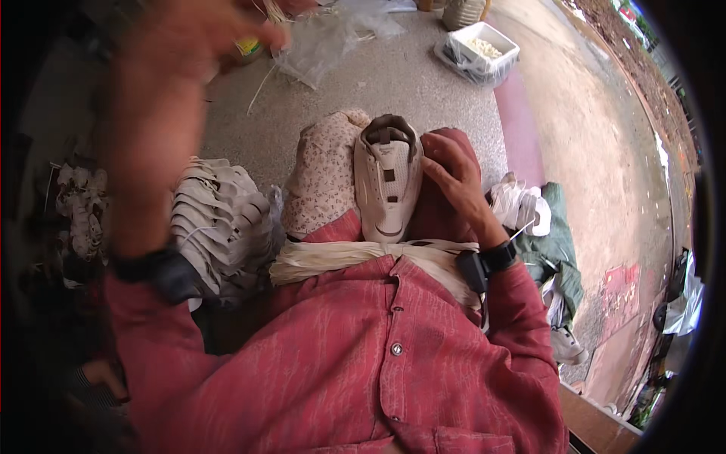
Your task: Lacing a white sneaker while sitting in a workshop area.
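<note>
A white sneaker without a lace lies between my knees, toe toward me, its brown-lined opening at the far end. At its right side is my right hand, fingers loosely stretched; the fingertips rest at the shoe's edge and on the dark red cloth over my knee. High at the far left my left hand is raised and smeared by motion; whether it holds anything does not show. Across my lap runs a thick bundle of cream laces, beneath the shoe's toe.
Left of my legs are stacked white shoe pieces. A clear plastic bag and a yellow-green can are on the floor ahead. A white tub with small pale pieces stands far right. More white shoes and green cloth lie right.
</note>
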Tool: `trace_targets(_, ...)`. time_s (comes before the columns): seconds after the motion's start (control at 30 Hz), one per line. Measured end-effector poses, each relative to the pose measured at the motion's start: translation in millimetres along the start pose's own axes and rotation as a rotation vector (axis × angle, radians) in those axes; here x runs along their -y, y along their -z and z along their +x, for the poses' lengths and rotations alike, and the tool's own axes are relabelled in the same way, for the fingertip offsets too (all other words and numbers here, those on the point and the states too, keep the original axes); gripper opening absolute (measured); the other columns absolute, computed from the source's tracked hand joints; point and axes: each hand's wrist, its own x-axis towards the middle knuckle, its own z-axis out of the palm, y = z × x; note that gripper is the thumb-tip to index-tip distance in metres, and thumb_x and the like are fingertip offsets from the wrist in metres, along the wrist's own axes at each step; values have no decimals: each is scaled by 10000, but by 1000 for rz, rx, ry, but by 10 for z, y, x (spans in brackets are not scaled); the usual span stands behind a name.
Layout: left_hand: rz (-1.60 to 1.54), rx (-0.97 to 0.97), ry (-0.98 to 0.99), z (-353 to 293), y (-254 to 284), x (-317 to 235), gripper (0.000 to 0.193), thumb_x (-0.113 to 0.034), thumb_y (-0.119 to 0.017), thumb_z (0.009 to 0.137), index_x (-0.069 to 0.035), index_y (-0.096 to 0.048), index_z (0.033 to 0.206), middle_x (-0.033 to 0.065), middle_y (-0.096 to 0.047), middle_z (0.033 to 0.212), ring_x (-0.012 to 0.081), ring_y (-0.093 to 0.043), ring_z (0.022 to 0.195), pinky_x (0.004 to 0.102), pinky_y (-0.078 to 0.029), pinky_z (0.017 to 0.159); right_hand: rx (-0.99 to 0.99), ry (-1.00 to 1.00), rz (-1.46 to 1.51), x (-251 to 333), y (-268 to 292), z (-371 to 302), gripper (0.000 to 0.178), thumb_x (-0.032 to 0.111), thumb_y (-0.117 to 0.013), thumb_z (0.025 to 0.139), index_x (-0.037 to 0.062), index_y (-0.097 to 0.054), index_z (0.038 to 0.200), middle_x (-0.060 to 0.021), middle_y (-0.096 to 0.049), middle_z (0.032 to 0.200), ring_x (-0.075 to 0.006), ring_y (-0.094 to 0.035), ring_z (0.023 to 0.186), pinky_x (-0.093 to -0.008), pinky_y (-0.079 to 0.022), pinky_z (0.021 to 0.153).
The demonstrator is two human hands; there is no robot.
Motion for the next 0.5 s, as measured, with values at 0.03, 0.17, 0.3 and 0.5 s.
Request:
trace_targets(0.03, 9, 3, 11, -21, -26, -29, 500, -337, -518, 887, -1, -551, 1256, 141, -562, 1292, 267, -548, 1167, 363, -421, 970, 44, 96, -108, 5, 40, 2, 436, 196, -656, 904, 30, -545, 1292, -109, -539, 1295, -213, -517, 1178, -325, -405, 1000)
trace_targets(0.17, 354, 142, 31, -443, -878, 981, 770, -383, -773, 753, -81, -446, 1381, 214, -426, 1405, 340, -433, 1287, 433, -337, 1089, 90, 157, -158, 178, 22, 144, 400, 190, -666, 886, 49, -576, 1249, -130, -506, 1340, -264, -498, 1221, -362, -397, 1021)
trace_targets(0.3, 414, 151, 92, -487, -1361, 1376, 950, -394, -799, 703, -80, -318, 1460, 217, -259, 1514, 380, -272, 1404, 457, -270, 1132, 193, 239, -321, 210, -160, 291, 340, 196, -690, 860, 44, -604, 1152, -168, -464, 1369, -314, -464, 1257, -394, -390, 1032)
trace_targets(0.5, 272, 247, 145, -318, -1214, 1679, 1054, -470, -831, 657, -50, -305, 1468, 216, -236, 1539, 359, -271, 1417, 394, -267, 1143, 250, -51, 148, 107, -108, 461, 232, 158, -722, 845, -13, -619, 963, -127, -479, 1339, -219, -518, 1159, -340, -438, 944)
